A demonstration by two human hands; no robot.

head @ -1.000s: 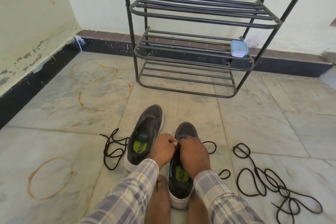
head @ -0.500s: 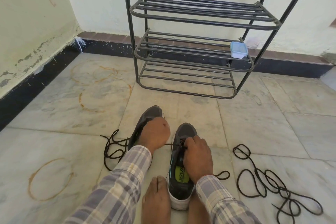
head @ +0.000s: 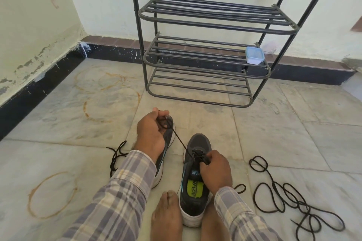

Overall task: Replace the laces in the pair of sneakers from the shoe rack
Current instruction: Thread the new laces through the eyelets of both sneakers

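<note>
Two dark grey sneakers with white soles stand on the floor before me. The right sneaker [head: 195,180] sits between my bare feet, its yellow insole showing. My right hand [head: 215,172] pinches the black lace at its eyelets. My left hand [head: 151,133] is raised over the left sneaker [head: 170,139] and grips the other end of that lace [head: 179,140], which runs taut between both hands. The left sneaker is mostly hidden by my left hand and sleeve.
A black metal shoe rack [head: 205,60] stands against the far wall with a small plastic box [head: 254,55] on its middle shelf. A loose black lace [head: 290,199] lies tangled at the right, another lace [head: 116,155] at the left of the sneakers.
My left hand has moved forward and up from the right sneaker, pulling the lace out taut. My right hand has stayed at the eyelets.
</note>
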